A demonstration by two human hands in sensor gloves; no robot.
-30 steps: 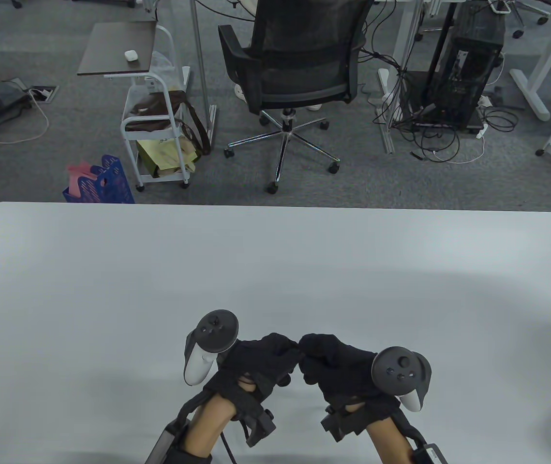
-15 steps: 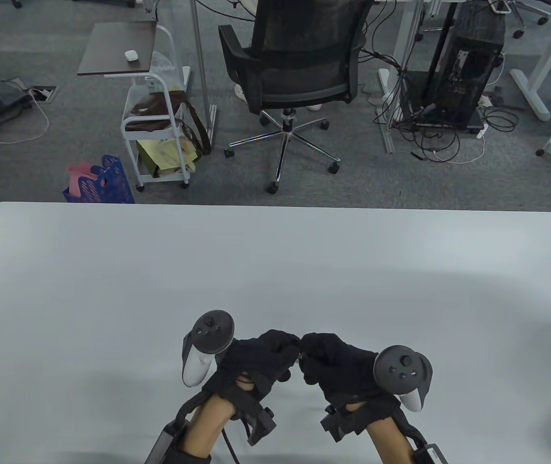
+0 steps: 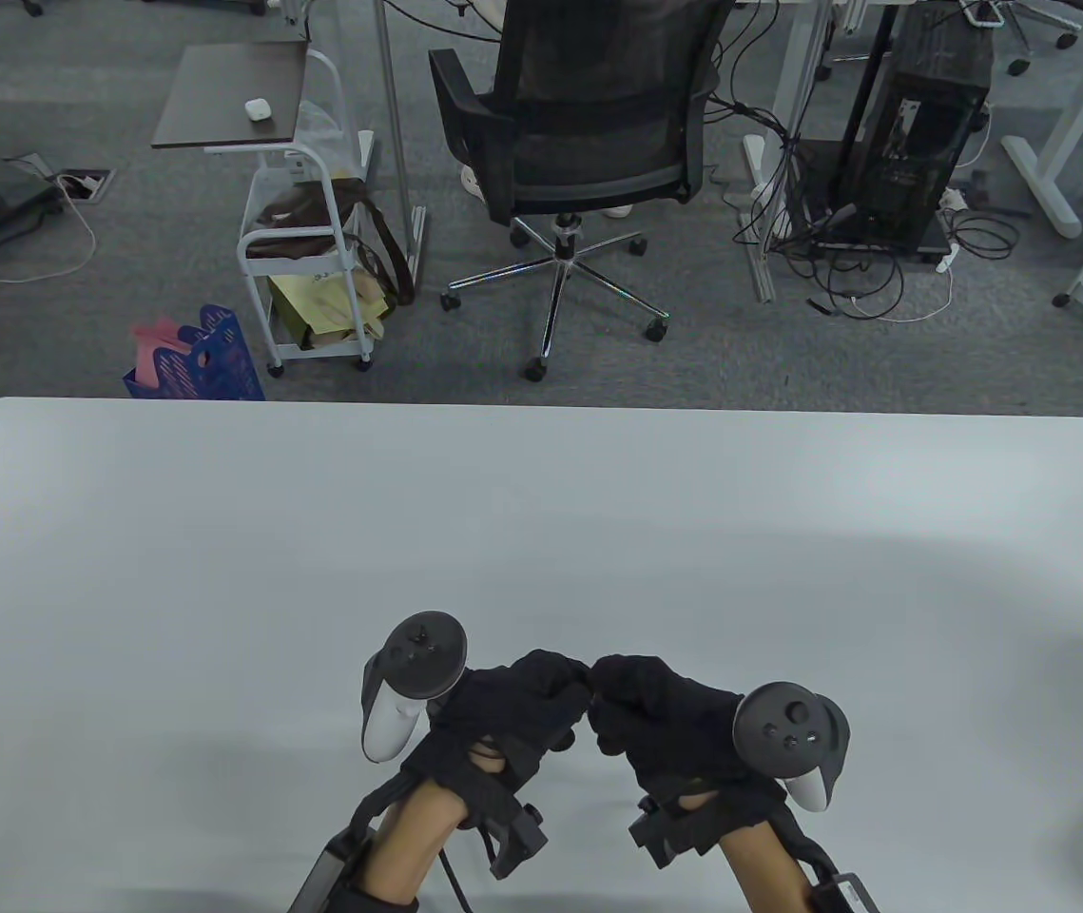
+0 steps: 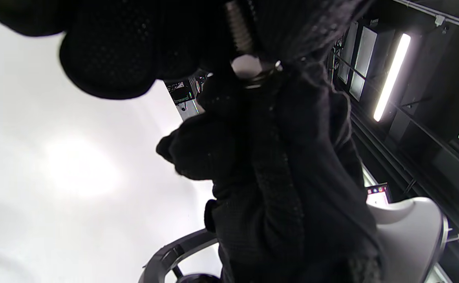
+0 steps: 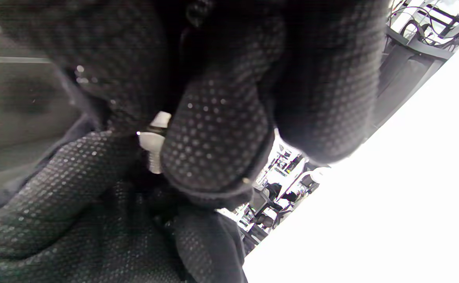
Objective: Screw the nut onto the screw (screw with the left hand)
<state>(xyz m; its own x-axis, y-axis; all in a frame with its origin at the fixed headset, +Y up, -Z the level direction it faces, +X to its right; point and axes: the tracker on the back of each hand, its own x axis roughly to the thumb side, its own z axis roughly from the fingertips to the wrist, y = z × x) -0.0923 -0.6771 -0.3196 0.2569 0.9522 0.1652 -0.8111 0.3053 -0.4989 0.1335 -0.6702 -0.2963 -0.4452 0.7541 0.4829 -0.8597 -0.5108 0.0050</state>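
Observation:
My two gloved hands meet fingertip to fingertip low over the white table (image 3: 541,533), near its front edge. My left hand (image 3: 571,687) pinches a silver threaded screw (image 4: 237,29); only a short length of thread shows between its fingers in the left wrist view. My right hand (image 3: 608,692) pinches a silver nut (image 4: 249,70) that sits on the screw's end. In the right wrist view the nut (image 5: 152,137) and a bit of thread (image 5: 154,163) show between the fingers. In the table view both parts are hidden by the gloves.
Beyond the table's far edge stand a black office chair (image 3: 579,133), a white cart (image 3: 303,276) and a blue basket (image 3: 203,357) on the grey carpet.
The hands stay joined at the same spot. My left hand's tracker rocked slightly left and came back; the right hand barely moved.

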